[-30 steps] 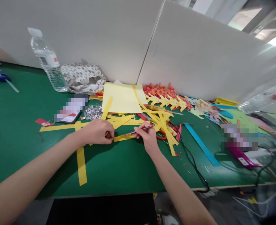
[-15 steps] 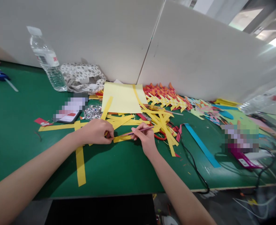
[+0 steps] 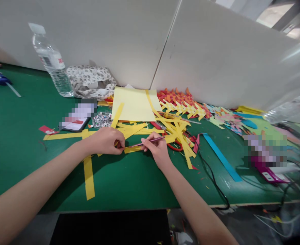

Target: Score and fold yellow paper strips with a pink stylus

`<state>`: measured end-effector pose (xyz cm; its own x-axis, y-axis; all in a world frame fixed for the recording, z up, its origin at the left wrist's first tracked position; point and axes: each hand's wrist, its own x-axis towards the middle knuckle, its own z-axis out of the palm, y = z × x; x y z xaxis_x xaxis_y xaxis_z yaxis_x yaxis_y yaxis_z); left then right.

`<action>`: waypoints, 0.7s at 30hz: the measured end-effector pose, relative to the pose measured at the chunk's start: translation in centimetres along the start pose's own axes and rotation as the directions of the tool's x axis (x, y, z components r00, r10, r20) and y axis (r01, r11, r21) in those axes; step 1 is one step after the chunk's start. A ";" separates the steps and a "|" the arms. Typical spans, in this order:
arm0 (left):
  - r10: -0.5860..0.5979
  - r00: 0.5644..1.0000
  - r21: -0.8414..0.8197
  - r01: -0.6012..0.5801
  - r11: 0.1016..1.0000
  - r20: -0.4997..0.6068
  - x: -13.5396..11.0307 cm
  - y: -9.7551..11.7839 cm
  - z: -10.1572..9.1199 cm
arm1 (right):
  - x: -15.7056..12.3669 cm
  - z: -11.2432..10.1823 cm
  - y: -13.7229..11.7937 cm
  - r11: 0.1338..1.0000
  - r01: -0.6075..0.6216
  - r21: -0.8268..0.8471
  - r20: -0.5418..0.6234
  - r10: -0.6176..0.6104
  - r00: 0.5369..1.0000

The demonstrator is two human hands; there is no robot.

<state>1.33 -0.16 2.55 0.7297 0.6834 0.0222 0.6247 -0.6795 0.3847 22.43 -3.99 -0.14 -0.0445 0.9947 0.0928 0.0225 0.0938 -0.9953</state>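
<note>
My left hand (image 3: pixel 109 140) is closed, thumb and forefinger pinched together over crossed yellow paper strips (image 3: pixel 89 177). A bit of yellow paper shows inside its curled fingers; most of what it pinches is hidden. My right hand (image 3: pixel 155 144) grips a thin pinkish pointed tool, which looks like tweezers (image 3: pixel 153 139). The tool slants down to the left, its tip close to my left fingertips; I cannot tell whether it touches anything. Below it a short yellow strip end (image 3: pixel 133 149) lies between the hands.
Behind the hands are loose yellow strips (image 3: pixel 182 144), red-handled scissors (image 3: pixel 175 147), a pale yellow sheet (image 3: pixel 134 103), rhinestones (image 3: pixel 101 119) and a phone (image 3: pixel 74 124). Folded paper fish (image 3: pixel 182 108) lie at the back. A water bottle (image 3: pixel 51 61) stands left; a black cable (image 3: pixel 211 177) runs right.
My right hand has moved slightly left, bringing the tool's tip nearer my left fingertips. The left hand keeps its pinch. The whole view has shifted a little.
</note>
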 end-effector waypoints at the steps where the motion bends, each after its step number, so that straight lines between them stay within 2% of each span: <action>1: 0.000 1.000 -0.004 0.000 1.000 -0.003 0.0 0.0 0.0 | 0.0 0.0 0.0 1.000 0.002 0.006 -0.010 -0.002 1.000; 13: 0.013 1.000 -0.042 -0.014 0.999 -0.027 -0.1 -0.6 0.1 | -0.1 0.1 0.0 1.000 0.026 -0.002 0.074 -0.026 0.997; 21: 0.022 0.999 -0.053 -0.023 0.998 -0.027 -0.1 -0.8 0.2 | 0.0 0.0 -0.1 1.000 0.017 0.008 0.030 -0.018 0.999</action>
<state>0.84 0.28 2.04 0.7356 0.6752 0.0553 0.5917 -0.6802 0.4327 22.38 -4.02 -0.08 -0.0746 0.9912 0.1095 0.0134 0.1108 -0.9938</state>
